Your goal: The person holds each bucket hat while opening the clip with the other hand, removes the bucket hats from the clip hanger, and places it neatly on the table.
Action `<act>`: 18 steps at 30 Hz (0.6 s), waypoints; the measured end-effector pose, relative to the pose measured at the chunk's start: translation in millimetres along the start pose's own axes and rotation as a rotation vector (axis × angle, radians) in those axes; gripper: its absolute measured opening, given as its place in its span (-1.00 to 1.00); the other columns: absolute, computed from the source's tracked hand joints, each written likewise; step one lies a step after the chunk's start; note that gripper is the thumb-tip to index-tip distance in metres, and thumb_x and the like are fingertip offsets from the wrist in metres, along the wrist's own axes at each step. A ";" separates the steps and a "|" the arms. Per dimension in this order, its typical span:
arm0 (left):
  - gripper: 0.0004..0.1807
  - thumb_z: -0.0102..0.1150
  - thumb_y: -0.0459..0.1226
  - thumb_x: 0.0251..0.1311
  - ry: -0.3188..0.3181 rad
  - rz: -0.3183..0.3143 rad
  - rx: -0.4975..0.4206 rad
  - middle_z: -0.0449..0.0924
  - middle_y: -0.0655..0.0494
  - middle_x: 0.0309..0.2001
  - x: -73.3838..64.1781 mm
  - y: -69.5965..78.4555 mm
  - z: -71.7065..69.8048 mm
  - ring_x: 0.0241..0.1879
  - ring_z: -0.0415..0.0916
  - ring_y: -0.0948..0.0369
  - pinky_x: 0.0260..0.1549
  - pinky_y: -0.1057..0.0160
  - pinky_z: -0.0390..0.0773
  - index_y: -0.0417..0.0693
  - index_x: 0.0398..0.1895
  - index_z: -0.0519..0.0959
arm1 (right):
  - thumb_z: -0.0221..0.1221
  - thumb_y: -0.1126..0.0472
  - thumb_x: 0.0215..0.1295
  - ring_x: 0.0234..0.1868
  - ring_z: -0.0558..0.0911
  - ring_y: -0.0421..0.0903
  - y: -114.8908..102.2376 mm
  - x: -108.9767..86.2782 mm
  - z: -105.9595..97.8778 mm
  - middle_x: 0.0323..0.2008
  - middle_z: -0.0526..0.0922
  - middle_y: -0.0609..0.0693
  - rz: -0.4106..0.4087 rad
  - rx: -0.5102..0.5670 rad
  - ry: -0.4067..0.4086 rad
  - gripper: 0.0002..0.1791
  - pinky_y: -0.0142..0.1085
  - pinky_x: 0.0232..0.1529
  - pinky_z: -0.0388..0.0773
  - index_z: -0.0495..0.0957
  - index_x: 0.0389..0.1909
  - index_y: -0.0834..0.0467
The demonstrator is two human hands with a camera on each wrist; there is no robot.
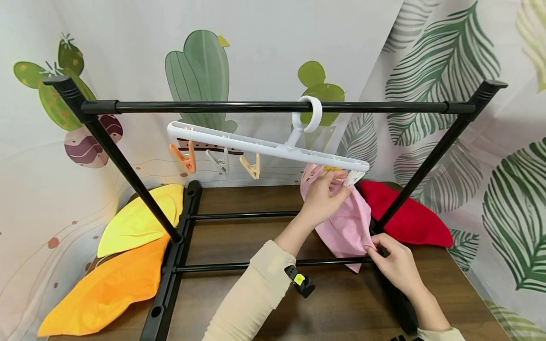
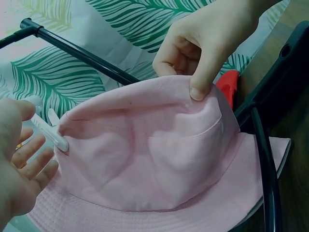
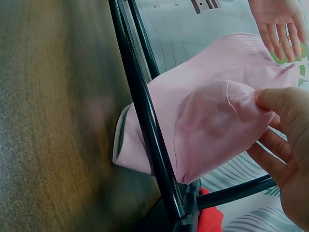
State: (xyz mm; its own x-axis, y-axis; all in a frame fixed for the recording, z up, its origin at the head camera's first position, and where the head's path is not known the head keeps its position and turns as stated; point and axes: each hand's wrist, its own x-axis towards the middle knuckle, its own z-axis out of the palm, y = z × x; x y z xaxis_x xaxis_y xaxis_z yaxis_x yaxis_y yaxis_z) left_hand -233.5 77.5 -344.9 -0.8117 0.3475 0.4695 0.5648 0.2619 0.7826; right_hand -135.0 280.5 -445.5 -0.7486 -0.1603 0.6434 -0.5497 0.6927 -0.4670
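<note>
A pink bucket hat (image 1: 347, 218) hangs tilted under the right end of a white clip hanger (image 1: 260, 148). A white clip (image 2: 50, 130) bites the edge of its crown. Near that clip is my left hand (image 1: 322, 196), its fingers spread and fairly straight beside the hat in the left wrist view, the thumb overlapping the clip's end. My right hand (image 1: 394, 263) pinches the crown's lower right part between thumb and fingers. The brim passes behind the rack's lower black bar (image 3: 149, 125). On the hanger's left half hang orange (image 1: 186, 157), white (image 1: 219, 162) and cream (image 1: 251, 166) clips.
The hanger hooks over the top bar (image 1: 213, 107) of a black rack on a wooden table (image 1: 239, 237). Yellow (image 1: 142, 218) and orange (image 1: 113, 286) hats lie at the rack's left foot, a red hat (image 1: 405, 213) at its right. Patterned curtains (image 1: 128, 42) stand behind.
</note>
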 end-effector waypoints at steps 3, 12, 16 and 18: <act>-0.60 0.14 -0.22 0.15 0.014 0.005 0.014 0.58 0.10 -0.08 1.8 -0.2 2.3 -0.08 0.50 0.27 -0.13 0.50 0.43 -0.11 0.08 0.47 | 0.21 0.04 0.18 -0.44 0.39 -0.49 0.4 -0.8 1.5 -0.51 0.50 -0.25 -0.012 0.010 0.010 -0.79 -0.61 -0.38 0.30 0.55 -0.48 0.10; -0.66 0.24 -0.23 0.04 0.140 -0.006 0.070 0.61 0.13 -0.20 3.2 4.1 11.6 -0.21 0.54 0.28 -0.30 0.52 0.40 -0.10 -0.08 0.53 | 0.17 0.00 0.20 -0.48 0.37 -0.43 0.4 -3.1 6.4 -0.51 0.46 -0.25 -0.044 0.021 0.019 -0.72 -0.57 -0.46 0.29 0.53 -0.50 0.14; -0.69 0.26 -0.21 0.01 0.208 -0.026 0.119 0.60 0.13 -0.24 3.1 7.8 16.7 -0.28 0.54 0.31 -0.40 0.55 0.34 -0.07 -0.14 0.56 | 0.17 -0.01 0.20 -0.51 0.40 -0.32 -1.7 -3.0 7.8 -0.51 0.46 -0.25 -0.040 0.027 0.022 -0.70 -0.55 -0.48 0.30 0.53 -0.50 0.16; -0.70 0.26 -0.21 -0.01 0.234 -0.035 0.132 0.58 0.14 -0.24 3.4 8.8 19.5 -0.29 0.54 0.31 -0.42 0.56 0.33 -0.05 -0.16 0.56 | 0.18 0.00 0.20 -0.52 0.40 -0.29 -2.7 -3.2 8.7 -0.51 0.46 -0.25 -0.043 0.028 0.024 -0.70 -0.55 -0.49 0.30 0.53 -0.50 0.17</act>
State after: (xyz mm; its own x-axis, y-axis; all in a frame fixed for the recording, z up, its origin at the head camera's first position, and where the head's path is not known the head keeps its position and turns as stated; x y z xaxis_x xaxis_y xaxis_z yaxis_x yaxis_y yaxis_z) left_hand -228.4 98.5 -344.4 -0.8347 0.1226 0.5368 0.5378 0.3907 0.7471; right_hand -134.3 273.0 -451.6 -0.7152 -0.1719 0.6774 -0.5912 0.6659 -0.4551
